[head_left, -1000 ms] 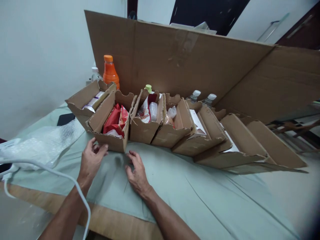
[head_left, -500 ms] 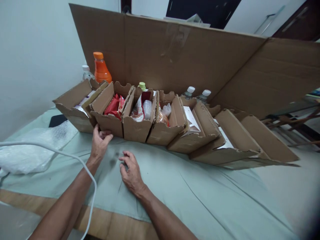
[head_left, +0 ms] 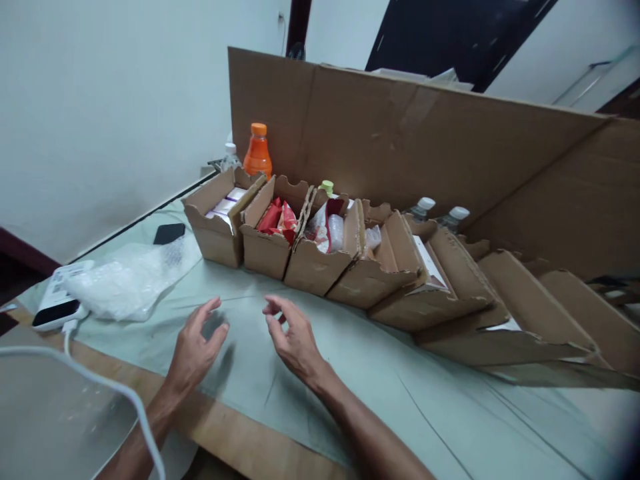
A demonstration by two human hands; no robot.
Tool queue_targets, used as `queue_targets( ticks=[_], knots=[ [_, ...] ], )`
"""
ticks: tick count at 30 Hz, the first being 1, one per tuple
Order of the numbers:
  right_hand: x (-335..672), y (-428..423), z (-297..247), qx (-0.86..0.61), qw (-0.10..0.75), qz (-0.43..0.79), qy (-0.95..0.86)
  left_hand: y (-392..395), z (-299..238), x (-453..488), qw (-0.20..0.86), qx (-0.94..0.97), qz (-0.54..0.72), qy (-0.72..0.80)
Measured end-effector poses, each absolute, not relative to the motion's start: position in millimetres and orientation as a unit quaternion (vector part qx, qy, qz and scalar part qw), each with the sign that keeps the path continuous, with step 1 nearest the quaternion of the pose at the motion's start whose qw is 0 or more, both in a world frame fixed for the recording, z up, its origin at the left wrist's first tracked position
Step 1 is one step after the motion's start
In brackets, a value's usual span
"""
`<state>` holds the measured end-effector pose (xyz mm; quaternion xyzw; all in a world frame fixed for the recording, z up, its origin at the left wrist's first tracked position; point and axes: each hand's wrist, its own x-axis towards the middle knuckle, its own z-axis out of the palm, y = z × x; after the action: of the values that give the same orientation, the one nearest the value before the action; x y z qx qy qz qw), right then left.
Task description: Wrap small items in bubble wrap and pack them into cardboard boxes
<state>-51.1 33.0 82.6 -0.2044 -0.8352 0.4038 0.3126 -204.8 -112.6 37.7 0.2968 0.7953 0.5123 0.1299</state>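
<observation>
- Left hand (head_left: pixel 196 347) and right hand (head_left: pixel 295 339) empty, loosely curled over green cloth (head_left: pixel 365 357).
- Left has withdrawn from the box (head_left: pixel 266 255) holding red packets (head_left: pixel 280 220), second in the row from left.
- Behind, cardboard panel (head_left: pixel 390 133); leftward, pale wall (head_left: pixel 120 107); rightmost box (head_left: pixel 587 313), contents unclear.

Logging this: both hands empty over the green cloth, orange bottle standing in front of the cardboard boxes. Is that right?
Not quite: the head view shows the orange bottle behind the cardboard boxes, not in front. The left hand and right hand are empty over the green cloth.
</observation>
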Motion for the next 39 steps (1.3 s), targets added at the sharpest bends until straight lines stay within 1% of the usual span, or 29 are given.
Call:
queue_targets(
  ticks=[2,6,9,11,14,16,19,22,25,28,30,32,34,36,38,39],
  knots=[
    [-82.0,38.3,118.5,-0.181,0.279,0.366,-0.869,-133.2,29.2,-203.3,0.072,0.298,0.507,0.806],
    [-160.8,52.2,178.6,-0.192,0.159,0.234,-0.940,-148.0,18.0,-198.9,-0.039,0.335,0.509,0.792],
    [-210.1,60.9,199.6,-0.228,0.099,0.148,-0.957,-147.1,18.2,-197.2,-0.091,0.362,0.515,0.771],
    [-230.4,64.0,204.1,-0.257,0.090,0.143,-0.951,-146.9,19.9,-197.2,-0.097,0.362,0.524,0.765],
    [-240.3,60.8,204.0,-0.278,0.104,0.181,-0.938,-149.4,20.4,-197.1,-0.069,0.314,0.568,0.757],
    [-234.0,51.1,202.1,-0.274,0.111,0.196,-0.935,-151.8,18.9,-196.7,-0.039,0.256,0.627,0.735],
    [-206.9,25.6,198.1,-0.259,0.120,0.212,-0.935,-154.9,16.6,-198.1,-0.019,0.172,0.719,0.673],
    [-159.9,-3.1,193.1,-0.216,0.149,0.249,-0.932,-160.2,18.1,-203.3,-0.034,0.128,0.765,0.630],
    [-97.1,-18.1,189.6,-0.191,0.195,0.320,-0.907,-171.1,24.5,-208.3,-0.040,0.128,0.766,0.628],
    [-28.4,-10.2,189.1,-0.221,0.233,0.387,-0.864,-182.6,32.8,-205.2,-0.011,0.179,0.737,0.652],
    [16.0,2.9,187.3,-0.254,0.255,0.410,-0.838,-185.6,36.8,-197.0,0.031,0.222,0.718,0.659],
    [57.4,13.8,180.3,-0.294,0.287,0.405,-0.817,-184.4,38.5,-185.9,0.077,0.251,0.710,0.653],
    [92.8,15.4,165.9,-0.332,0.338,0.394,-0.788,-181.1,38.7,-174.0,0.136,0.264,0.709,0.640],
    [117.7,5.4,144.7,-0.339,0.375,0.401,-0.764,-178.4,38.3,-163.3,0.204,0.273,0.697,0.631],
    [128.2,-12.8,120.8,-0.317,0.358,0.415,-0.774,-176.8,38.5,-154.3,0.246,0.280,0.679,0.632],
    [128.0,-22.5,109.8,-0.305,0.337,0.415,-0.788,-175.5,39.0,-150.4,0.245,0.283,0.675,0.636]
  ],
)
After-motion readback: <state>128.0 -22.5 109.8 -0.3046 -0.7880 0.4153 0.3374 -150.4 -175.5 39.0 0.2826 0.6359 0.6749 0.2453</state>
